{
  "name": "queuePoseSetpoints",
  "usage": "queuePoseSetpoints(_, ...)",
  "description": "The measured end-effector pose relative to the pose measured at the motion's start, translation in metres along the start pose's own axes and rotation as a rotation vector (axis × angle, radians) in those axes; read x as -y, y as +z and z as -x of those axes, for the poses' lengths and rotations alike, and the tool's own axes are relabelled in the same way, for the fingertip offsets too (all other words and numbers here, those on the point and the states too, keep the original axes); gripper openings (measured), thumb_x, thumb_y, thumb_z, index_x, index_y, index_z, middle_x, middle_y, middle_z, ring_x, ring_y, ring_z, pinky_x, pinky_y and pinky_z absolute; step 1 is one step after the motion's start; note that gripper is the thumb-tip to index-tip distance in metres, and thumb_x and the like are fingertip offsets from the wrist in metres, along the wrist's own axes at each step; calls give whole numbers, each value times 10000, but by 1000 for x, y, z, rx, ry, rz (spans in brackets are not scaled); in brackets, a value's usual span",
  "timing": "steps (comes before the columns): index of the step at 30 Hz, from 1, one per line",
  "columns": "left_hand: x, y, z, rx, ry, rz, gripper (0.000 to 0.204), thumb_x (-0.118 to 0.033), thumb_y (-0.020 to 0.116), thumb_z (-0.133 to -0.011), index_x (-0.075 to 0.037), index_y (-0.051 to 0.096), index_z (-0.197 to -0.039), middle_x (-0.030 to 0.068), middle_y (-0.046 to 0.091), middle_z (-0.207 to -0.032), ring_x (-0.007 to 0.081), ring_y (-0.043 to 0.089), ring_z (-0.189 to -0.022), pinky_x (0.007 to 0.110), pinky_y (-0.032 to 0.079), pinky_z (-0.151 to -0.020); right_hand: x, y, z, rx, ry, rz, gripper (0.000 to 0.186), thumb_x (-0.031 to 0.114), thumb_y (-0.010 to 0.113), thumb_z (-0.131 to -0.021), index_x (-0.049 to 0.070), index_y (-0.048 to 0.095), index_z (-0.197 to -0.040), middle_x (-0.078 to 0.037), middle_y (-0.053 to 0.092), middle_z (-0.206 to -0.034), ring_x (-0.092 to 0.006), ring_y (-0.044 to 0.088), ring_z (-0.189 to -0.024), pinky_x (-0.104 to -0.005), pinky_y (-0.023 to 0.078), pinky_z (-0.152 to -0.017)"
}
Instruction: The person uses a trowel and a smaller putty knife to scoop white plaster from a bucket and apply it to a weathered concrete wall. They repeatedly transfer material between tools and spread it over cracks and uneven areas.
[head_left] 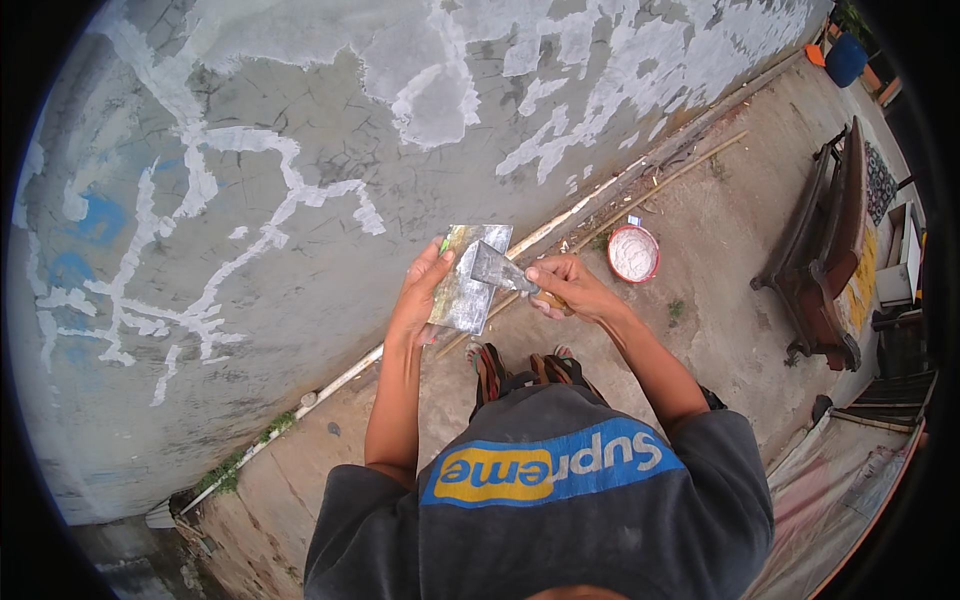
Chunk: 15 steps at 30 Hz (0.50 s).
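A scuffed, rectangular flat metal plate (463, 300) is upright in front of me, gripped at its left edge by my left hand (424, 288). A putty knife (490, 262) with a light wooden handle is in my right hand (563, 285), fingers closed round the handle and neck; its blade lies over the plate's face. Below and beyond them the grey wall (280, 310) carries irregular white filler streaks along its cracks and some blue marks. To the right of my hands, a red-rimmed bucket of pale pasty material (633, 254) stands on the concrete ground.
A white pipe (335, 385) and a long pole (686, 180) run along the wall's foot. Dark wooden furniture (840, 260) stands on the right, with a blue barrel (845, 60) farther back. A sheeted structure (830, 490) sits at lower right. My sandalled feet are below my hands.
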<state>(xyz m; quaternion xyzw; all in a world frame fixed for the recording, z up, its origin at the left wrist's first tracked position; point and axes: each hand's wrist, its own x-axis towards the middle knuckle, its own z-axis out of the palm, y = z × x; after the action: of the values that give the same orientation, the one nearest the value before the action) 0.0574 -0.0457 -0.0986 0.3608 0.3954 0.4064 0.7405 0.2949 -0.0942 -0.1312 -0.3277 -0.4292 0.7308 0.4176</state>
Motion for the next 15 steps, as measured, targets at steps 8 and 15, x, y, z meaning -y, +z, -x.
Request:
queuePoseSetpoints(8, 34, 76, -15, -179, -204, 32, 260, -225, 567, -982, -58, 566, -1181, -21, 600, -795, 30, 521, -501, 183, 347, -367, 26, -25, 42, -517, -616, 577, 157, 138, 609, -947, 53, 675, -1062, -62, 569, -856, -96, 522, -640, -247, 397, -518)
queuePoseSetpoints(15, 55, 60, -47, 336, -294, 449, 271, -261, 603, -963, -61, 577, -1145, -23, 605, -833, 44, 543, -574, 214, 424, -456, -12, -53, 55, -603, -844, 1135, 514, -37, 690, -768, 141, 660, -1250, -118, 548, -980, -210, 545, -704, -320, 471, -613)
